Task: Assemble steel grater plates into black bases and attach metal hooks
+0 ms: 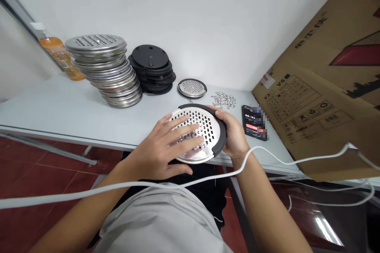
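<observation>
Grater disc [204, 126], lower centre of frame, lying flat in black rim; left hand [163, 148] spread flat atop it; right hand [234, 136] curled around its right edge, nearer the rim.

Single head-worn view, no second camera. It looked forward and steeply down from above the person's lap, close over the near edge of the bench [59, 106]. The frame was tilted, the bench running askew. It faced a white wall [208, 16] close behind; red floor [38, 174] showed below.
</observation>
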The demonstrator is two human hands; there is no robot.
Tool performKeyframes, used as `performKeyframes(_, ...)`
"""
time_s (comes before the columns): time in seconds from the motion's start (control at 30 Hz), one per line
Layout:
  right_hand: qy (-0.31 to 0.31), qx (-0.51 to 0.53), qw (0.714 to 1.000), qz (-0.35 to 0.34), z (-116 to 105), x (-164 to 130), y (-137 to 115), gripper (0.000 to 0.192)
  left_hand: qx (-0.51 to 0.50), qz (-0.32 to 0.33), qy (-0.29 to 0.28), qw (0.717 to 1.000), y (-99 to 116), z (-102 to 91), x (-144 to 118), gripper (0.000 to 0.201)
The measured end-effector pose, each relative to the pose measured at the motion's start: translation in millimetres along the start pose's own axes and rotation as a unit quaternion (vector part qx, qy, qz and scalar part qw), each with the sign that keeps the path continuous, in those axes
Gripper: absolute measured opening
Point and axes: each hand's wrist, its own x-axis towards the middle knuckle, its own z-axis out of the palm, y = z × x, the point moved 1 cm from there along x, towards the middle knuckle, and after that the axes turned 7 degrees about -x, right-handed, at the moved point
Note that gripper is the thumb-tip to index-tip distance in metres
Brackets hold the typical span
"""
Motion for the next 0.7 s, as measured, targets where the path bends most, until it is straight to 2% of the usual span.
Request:
performKeyframes(0.07,-0.007,0.016,0.999,-0.042,3,1,3,0.03,-0.031,-0.03,0.069,0.997,-11,-1.4,-5,0.085)
performKeyframes(0.13,0.001,0.034,0.996,-0.081,5,5,10,0.032,-0.091,-0.095,0.119,0.984,-24,1.3,-12,0.103)
performKeyframes(0.23,0.021,0.058,0.993,-0.102,4,15,28,0.032,-0.241,-0.228,0.117,0.936,-44,11.3,-23,0.113)
performKeyframes(0.3,0.024,0.074,0.993,-0.091,3,21,41,0.033,-0.333,-0.28,0.109,0.894,-53,17.8,-29,0.113)
performKeyframes(0.37,0.024,0.083,0.993,-0.081,2,25,50,0.033,-0.398,-0.287,0.111,0.864,-61,22.0,-34,0.113)
performKeyframes(0.5,0.012,0.071,0.994,-0.081,1,25,57,0.034,-0.474,-0.277,0.106,0.829,-71,24.7,-42,0.108)
performKeyframes(0.6,0.002,0.058,0.995,-0.083,1,24,57,0.036,-0.504,-0.268,0.116,0.813,-76,24.2,-45,0.104)
performKeyframes(0.7,0.002,0.061,0.995,-0.08,0,23,57,0.037,-0.509,-0.271,0.109,0.81,-76,22.8,-45,0.106)
